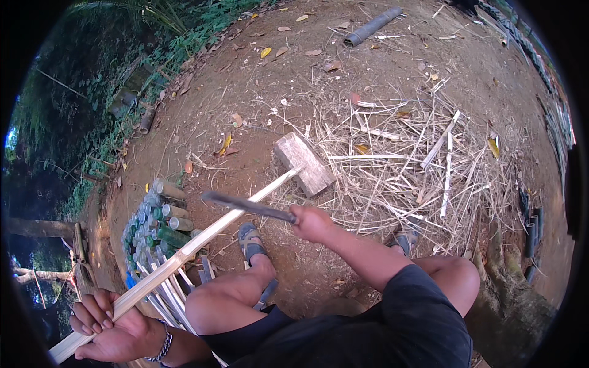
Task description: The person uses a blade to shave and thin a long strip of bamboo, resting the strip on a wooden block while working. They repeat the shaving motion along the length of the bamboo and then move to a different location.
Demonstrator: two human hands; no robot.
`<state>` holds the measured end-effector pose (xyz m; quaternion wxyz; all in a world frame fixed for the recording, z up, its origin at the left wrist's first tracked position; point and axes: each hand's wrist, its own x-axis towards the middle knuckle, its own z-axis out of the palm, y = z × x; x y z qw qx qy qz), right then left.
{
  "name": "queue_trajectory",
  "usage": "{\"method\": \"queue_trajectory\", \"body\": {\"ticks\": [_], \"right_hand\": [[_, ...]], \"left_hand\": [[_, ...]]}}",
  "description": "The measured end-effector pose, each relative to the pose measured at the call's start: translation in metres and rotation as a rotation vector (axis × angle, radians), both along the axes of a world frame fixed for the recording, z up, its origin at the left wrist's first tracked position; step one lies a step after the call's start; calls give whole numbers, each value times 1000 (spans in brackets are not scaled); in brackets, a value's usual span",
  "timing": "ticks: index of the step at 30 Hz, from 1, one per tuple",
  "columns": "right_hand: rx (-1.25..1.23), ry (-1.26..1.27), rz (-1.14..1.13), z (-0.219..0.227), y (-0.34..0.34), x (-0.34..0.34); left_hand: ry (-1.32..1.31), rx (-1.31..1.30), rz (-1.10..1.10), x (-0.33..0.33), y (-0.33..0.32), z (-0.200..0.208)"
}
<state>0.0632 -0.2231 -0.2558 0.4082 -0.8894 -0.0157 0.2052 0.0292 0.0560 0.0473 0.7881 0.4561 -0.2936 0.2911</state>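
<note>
My left hand (pixel 113 328), at the lower left, is closed around a long pale split bamboo strip (pixel 205 236). The strip slants up to the right, and its far end meets a wooden block (pixel 314 172) on the ground. In my right hand (pixel 313 224), near the middle, is the handle end of a knife (pixel 248 205). Its dark blade points left and crosses above the strip; whether the two touch, I cannot tell. How the right fingers wrap the handle is partly hidden.
Bamboo shavings and slivers (pixel 392 159) cover the ground right of the block. Glass bottles (pixel 175 224) are stacked at the left, beside several cut strips (pixel 169 300). A grey tube (pixel 374 26) lies far off. Thick roots (pixel 503 270) rise at the right. My sandalled feet flank the work.
</note>
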Motion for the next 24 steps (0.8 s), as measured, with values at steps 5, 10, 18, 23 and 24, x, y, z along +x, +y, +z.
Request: {"method": "queue_trajectory", "body": {"ticks": [5,10,18,23,24], "right_hand": [[-152,64,-299,-86,-46,5],[11,-163,31,21,8,-3],[-81,117,-355,-107,-49,9],[-18,-27,-174,-46,-15,16],[-48,46,-271,-71,-33,17]], "left_hand": [[23,2,-29,3,4,3],[38,35,40,7,10,5],[48,67,19,13,12,5],[31,68,44,18,21,6],[40,63,39,18,16,7]]}}
